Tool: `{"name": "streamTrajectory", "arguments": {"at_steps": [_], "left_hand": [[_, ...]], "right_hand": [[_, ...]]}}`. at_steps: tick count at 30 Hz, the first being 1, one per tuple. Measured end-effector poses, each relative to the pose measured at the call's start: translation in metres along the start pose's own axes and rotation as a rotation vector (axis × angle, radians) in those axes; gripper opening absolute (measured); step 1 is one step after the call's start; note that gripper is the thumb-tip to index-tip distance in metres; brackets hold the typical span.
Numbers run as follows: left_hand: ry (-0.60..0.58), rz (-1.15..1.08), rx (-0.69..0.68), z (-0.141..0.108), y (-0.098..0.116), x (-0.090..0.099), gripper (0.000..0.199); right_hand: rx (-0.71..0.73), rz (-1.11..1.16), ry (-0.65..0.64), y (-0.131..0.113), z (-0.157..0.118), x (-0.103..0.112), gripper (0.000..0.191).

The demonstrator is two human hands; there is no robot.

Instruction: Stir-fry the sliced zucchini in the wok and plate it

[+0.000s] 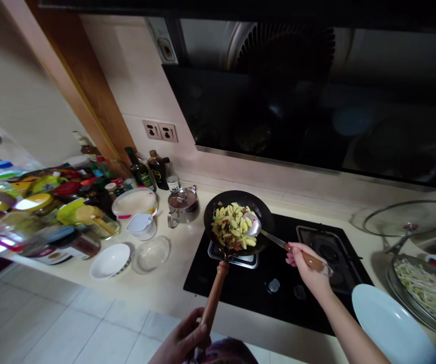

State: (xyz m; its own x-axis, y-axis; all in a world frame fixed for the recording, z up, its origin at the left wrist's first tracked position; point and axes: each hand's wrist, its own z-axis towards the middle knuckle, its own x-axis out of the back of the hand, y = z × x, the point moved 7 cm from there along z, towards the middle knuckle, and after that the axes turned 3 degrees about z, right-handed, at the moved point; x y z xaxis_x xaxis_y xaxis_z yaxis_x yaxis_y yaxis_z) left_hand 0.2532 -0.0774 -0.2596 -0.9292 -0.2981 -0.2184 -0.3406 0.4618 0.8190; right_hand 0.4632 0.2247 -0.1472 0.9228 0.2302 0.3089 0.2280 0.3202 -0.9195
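Two hands are closed on wooden handles: the left hand [182, 338], at the bottom of the frame, wraps the wok handle [212, 298], and the right hand [307, 268] clamps the spatula [273, 238]. The spatula's blade touches the potato wedges [231, 227] in the wok [241, 199], which sits on the black gas hob [278, 298] at center. A white plate [388, 323] and sprouts [428, 290] lie at lower right.

A wok [236, 199] is set on the left burner of a gas hob [241, 288], which is built into the counter [172, 283]. A saucepan [182, 205] is placed just left of the wok, with bottles [139, 169] behind it at the back edge. A shallow bowl [110, 261] and a glass dish [150, 254] are laid near the front edge. Right of the hob, a tray of bean sprouts [426, 290] is placed in front of a glass lid [411, 218].
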Motion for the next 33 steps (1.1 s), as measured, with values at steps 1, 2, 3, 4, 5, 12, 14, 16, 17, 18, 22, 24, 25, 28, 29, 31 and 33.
{"name": "streamTrajectory", "arguments": {"at_steps": [1, 2, 3, 4, 5, 12, 14, 16, 17, 18, 22, 24, 25, 28, 29, 31, 33], "left_hand": [[0.014, 0.001, 0.004, -0.001, 0.001, 0.0, 0.063], [0.03, -0.001, 0.009, -0.003, 0.003, -0.001, 0.063], [0.048, -0.001, 0.014, -0.004, 0.004, -0.002, 0.063], [0.063, -0.001, 0.019, -0.006, 0.006, -0.002, 0.063], [0.075, 0.002, 0.024, -0.007, 0.008, -0.003, 0.065], [0.102, 0.01, 0.017, -0.009, 0.01, -0.004, 0.064], [0.113, -0.007, 0.019, -0.009, 0.008, -0.004, 0.062], [0.122, -0.027, 0.015, -0.009, 0.006, -0.004, 0.06], [0.126, -0.029, 0.006, -0.009, 0.006, -0.004, 0.059], [0.13, -0.024, -0.002, -0.009, 0.006, -0.004, 0.057], [0.135, 0.023, -0.01, -0.01, 0.007, -0.004, 0.056], [0.135, 0.024, -0.01, -0.01, 0.008, -0.004, 0.056], [0.138, 0.022, -0.012, -0.01, 0.008, -0.004, 0.056], [0.153, 0.016, -0.014, -0.011, 0.009, -0.006, 0.055], [0.155, 0.014, -0.013, -0.011, 0.009, -0.007, 0.055], [0.171, -0.012, -0.001, -0.011, 0.006, -0.006, 0.059], [0.212, -0.074, 0.027, -0.011, -0.001, 0.0, 0.063]], "right_hand": [[-0.001, -0.012, -0.003, -0.002, -0.007, 0.005, 0.033], [0.003, -0.025, -0.004, -0.003, -0.014, 0.01, 0.032], [0.003, -0.03, -0.013, -0.004, -0.02, 0.011, 0.032], [-0.005, -0.019, -0.027, -0.004, -0.025, 0.01, 0.032], [-0.019, 0.01, -0.043, -0.002, -0.028, 0.005, 0.032], [0.015, 0.137, -0.076, -0.001, -0.018, -0.029, 0.034], [0.016, 0.108, -0.135, -0.003, -0.018, -0.021, 0.031], [0.026, 0.093, -0.191, -0.002, -0.019, -0.016, 0.028], [0.038, 0.099, -0.189, -0.002, -0.019, -0.015, 0.028], [0.051, 0.109, -0.164, -0.001, -0.019, -0.014, 0.029], [0.063, 0.132, -0.047, 0.005, -0.018, -0.008, 0.031], [0.047, 0.11, -0.094, 0.008, -0.02, -0.004, 0.029], [0.042, 0.099, -0.113, 0.01, -0.02, -0.002, 0.028], [0.055, 0.092, -0.026, 0.013, -0.016, 0.003, 0.03], [0.06, 0.102, 0.031, 0.014, -0.013, 0.003, 0.032], [0.042, 0.137, 0.094, 0.018, -0.008, -0.003, 0.035], [0.001, 0.169, 0.066, 0.021, -0.003, -0.013, 0.037]]}}
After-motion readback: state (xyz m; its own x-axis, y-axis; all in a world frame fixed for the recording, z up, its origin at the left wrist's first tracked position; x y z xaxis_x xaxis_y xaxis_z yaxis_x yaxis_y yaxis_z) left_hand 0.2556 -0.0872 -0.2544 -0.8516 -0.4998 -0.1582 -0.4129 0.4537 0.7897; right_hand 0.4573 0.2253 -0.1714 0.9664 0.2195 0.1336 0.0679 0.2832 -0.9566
